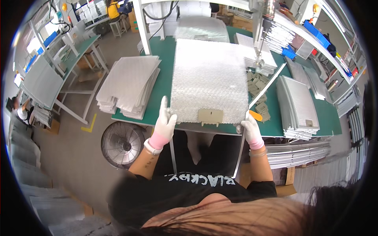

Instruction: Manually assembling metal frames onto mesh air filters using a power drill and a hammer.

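A silvery mesh panel [210,78] lies flat on the green table in front of me, with a beige rectangular plate [210,116] at its near edge. My left hand [163,128], in a white glove with a pink cuff, is at the panel's near left corner. Its index finger is stretched out and its thumb is apart, beside the edge. At the near right corner, my gloved right hand [251,131] has its fingers curled on a narrow pale metal strip [267,85]. This strip slants away along the panel's right side. Whether the right fingers also touch the panel is hidden.
Stacks of mesh panels stand left [128,84] and right [297,104]. Beige plates [260,84] lie in a pile beside an orange-handled tool [255,115]. A power tool [260,51] hangs above the table's far right. A floor fan [123,144] stands at lower left.
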### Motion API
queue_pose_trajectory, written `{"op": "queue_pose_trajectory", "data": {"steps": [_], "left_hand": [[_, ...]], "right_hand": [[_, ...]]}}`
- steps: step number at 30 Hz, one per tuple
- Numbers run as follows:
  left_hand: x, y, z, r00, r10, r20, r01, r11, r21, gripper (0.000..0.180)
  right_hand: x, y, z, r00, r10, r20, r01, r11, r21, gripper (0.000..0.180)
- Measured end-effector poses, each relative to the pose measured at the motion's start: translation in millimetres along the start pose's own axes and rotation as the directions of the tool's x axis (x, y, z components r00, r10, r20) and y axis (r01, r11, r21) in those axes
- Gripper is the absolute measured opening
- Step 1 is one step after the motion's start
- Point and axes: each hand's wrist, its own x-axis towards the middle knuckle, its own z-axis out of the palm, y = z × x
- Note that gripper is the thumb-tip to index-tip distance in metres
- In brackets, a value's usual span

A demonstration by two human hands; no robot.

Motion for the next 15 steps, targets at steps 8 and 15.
{"op": "queue_pose_trajectory", "data": {"steps": [8,15], "left_hand": [[-64,17,-37,0.995,-0.025,-0.094,-0.008,0.942,-0.335,0.03],[-12,71,-24,0.906,0.255,-0.339,-0.385,0.829,-0.406,0.038]], "right_hand": [[-12,-24,33,0.943,-0.275,0.185,0.292,0.954,-0.07,0.043],[32,-72,58,0.83,-0.551,0.093,0.548,0.772,-0.321,0.022]]}}
